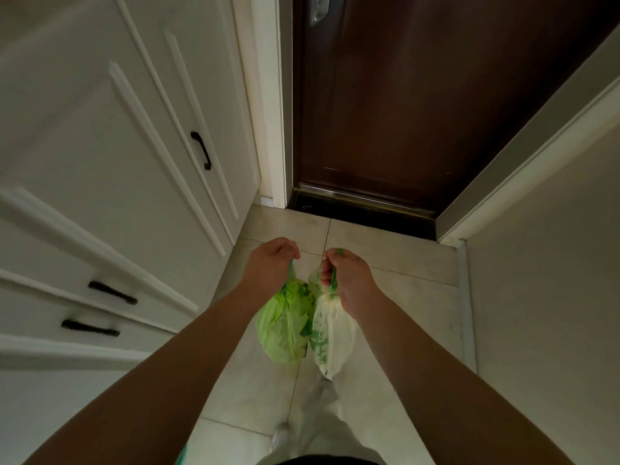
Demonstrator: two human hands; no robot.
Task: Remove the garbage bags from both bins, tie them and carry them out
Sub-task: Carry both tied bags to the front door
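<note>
Pale floor tiles point(385, 260) of a narrow entryway run up to a dark brown door point(419, 112), which is closed. Over those tiles, between the two forearms, hang both garbage bags. The green bag point(285, 327) hangs from the left hand point(268, 266) and the white bag with green print point(330, 340) from the right hand point(350, 285), the two touching side by side in the air. Each is gathered to a thin neck at the top (whether a proper knot sits there I cannot tell, since the hands cover it). The fingers point(288, 248) of each hand are curled tight round that neck.

By my reading the removing is done, the tying very likely done, and the carrying is well advanced, as no bin shows anywhere. What is left is the door itself. Its metal handle point(318, 11) shows at the top edge, and with both hands full, one bag would probably have to cross over to free a hand.

White cabinet doors point(100, 129) with black pulls line the left side, and a plain wall point(553, 297) closes the right.
</note>
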